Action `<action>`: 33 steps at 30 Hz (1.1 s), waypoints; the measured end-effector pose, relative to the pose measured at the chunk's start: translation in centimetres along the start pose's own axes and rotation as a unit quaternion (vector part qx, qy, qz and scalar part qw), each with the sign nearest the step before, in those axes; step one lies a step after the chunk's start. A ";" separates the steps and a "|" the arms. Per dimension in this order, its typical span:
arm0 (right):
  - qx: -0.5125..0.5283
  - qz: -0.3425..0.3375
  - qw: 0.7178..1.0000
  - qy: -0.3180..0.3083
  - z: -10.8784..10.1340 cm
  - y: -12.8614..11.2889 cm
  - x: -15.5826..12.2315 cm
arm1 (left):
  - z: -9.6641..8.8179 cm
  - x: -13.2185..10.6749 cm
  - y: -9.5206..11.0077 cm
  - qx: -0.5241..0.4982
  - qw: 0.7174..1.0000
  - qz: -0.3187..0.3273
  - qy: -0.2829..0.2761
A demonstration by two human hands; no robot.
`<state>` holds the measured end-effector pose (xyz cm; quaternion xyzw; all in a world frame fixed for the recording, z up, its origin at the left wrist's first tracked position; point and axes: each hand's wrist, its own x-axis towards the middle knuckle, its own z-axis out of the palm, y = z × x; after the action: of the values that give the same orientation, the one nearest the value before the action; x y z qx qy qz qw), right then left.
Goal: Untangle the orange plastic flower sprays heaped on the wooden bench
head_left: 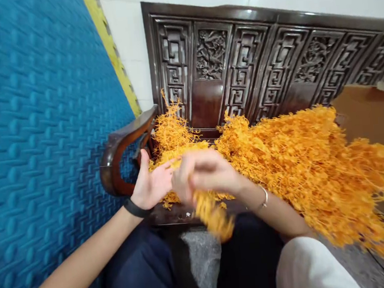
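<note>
Here, two bare hands are seen working over a carved dark wooden bench (239,63) heaped with orange artificial sprigs. The left hand (153,183) is held open, palm turned inward, with its fingers spread against a small clump of sprigs (173,136) lying at about ten o'clock from the hands; nothing is visibly clasped in it. The right hand (208,174) is blurred by motion, so the closing of its fingers cannot be judged with certainty, though a drooping orange sprig (215,218) appears to be pinched beneath it, hanging toward six o'clock over the lap.

As to progress, only the small clump has been set apart near the bench armrest (118,146), while the large heap of sprigs (315,164), spread from two to four o'clock, is judged to be still unsorted; most of the work appears to remain.

Counted: two hands, one black wristband (135,208) on the left wrist, one thin bracelet (264,197) on the right wrist, one bench, one small clump, one large heap, and one sprig in hand. Single sprigs within the heaps cannot be counted. A blue textured mat (43,130) stands at nine o'clock, and a brown cardboard piece (371,115) lies at three o'clock.
</note>
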<state>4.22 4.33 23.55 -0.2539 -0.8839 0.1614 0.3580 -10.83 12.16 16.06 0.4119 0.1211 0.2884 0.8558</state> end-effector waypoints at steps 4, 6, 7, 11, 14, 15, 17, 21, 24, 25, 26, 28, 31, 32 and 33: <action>-0.042 -0.106 0.983 -0.145 3.8 0.2 -1.1 | 0.0 0.8 2.3 0.004 0.992 0.061 0.109; -0.039 -0.165 0.974 -0.150 4.5 0.4 -1.5 | 0.1 1.2 3.0 0.042 0.982 0.099 0.154; -0.024 -0.185 0.974 -0.125 4.5 0.6 -1.8 | 0.2 1.4 3.2 0.069 0.978 0.115 0.163; 0.034 -0.141 0.982 0.122 3.0 2.5 -3.1 | 0.7 1.6 2.8 0.202 0.960 0.152 0.123; 0.055 -0.030 0.927 0.371 2.0 5.3 -3.9 | 0.6 1.5 1.8 0.270 0.947 0.150 0.084; 0.069 0.006 0.899 0.433 1.7 6.3 -4.0 | 0.4 1.5 1.4 0.289 0.944 0.143 0.074; 0.118 0.073 0.859 0.493 1.4 8.2 -4.1 | 0.1 1.5 0.6 0.331 0.936 0.113 0.049; 0.282 0.192 0.855 0.390 0.9 10.2 -4.3 | -0.6 1.3 -0.8 0.423 0.902 0.086 0.024; 0.336 0.233 0.852 0.326 1.1 10.4 -4.7 | -0.9 1.2 -1.4 0.493 0.867 0.072 0.000; 0.340 0.237 0.847 0.333 1.2 10.3 -4.8 | -1.0 1.1 -1.5 0.514 0.856 0.050 -0.020; 0.342 0.237 0.841 0.346 1.3 10.3 -5.0 | -1.1 1.1 -1.5 0.532 0.845 0.022 -0.044; 0.361 0.237 0.822 0.371 1.5 10.3 -5.2 | -1.4 1.0 -1.4 0.566 0.819 -0.028 -0.093; 0.393 0.241 0.799 0.385 1.1 10.4 -5.6 | -2.1 0.9 -1.1 0.582 0.796 -0.045 -0.159; 0.391 0.245 0.800 0.384 0.9 10.4 -5.7 | -2.3 1.0 -1.0 0.565 0.804 -0.035 -0.182; 0.381 0.253 0.805 0.378 0.6 10.4 -5.8 | -2.6 1.2 -1.0 0.537 0.817 -0.021 -0.208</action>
<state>10.83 9.45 15.07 -0.3522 -0.4504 0.4615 0.6784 -10.60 13.99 13.65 0.8537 0.0843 0.0669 0.5095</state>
